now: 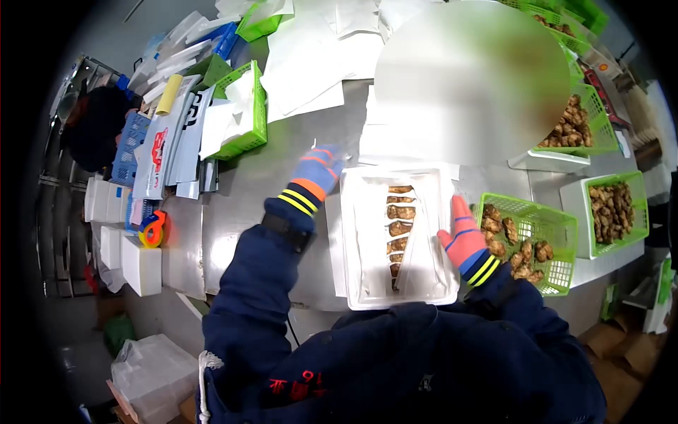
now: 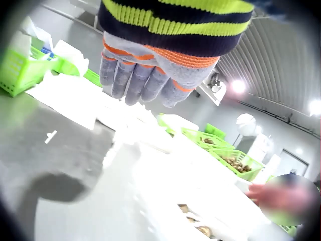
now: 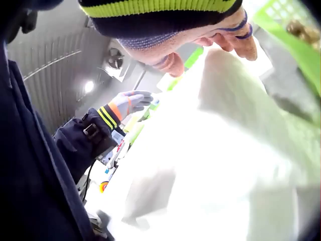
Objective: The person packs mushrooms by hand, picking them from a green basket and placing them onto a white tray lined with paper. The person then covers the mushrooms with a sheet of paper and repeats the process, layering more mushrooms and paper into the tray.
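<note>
Head view, centre of frame: your left hand [image 1: 316, 172] hangs empty, fingers extended, left of the box [image 1: 349, 240], while your right hand [image 1: 467, 237], thumb spread from straight fingers, lies along its right side, where a knock might jolt the roots [image 1: 400, 228] askew.

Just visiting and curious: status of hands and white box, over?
Left hand empty, left of white box. Right hand at box's right side. Knobbly brown pieces lined up inside. No obstruction seen above.
</note>
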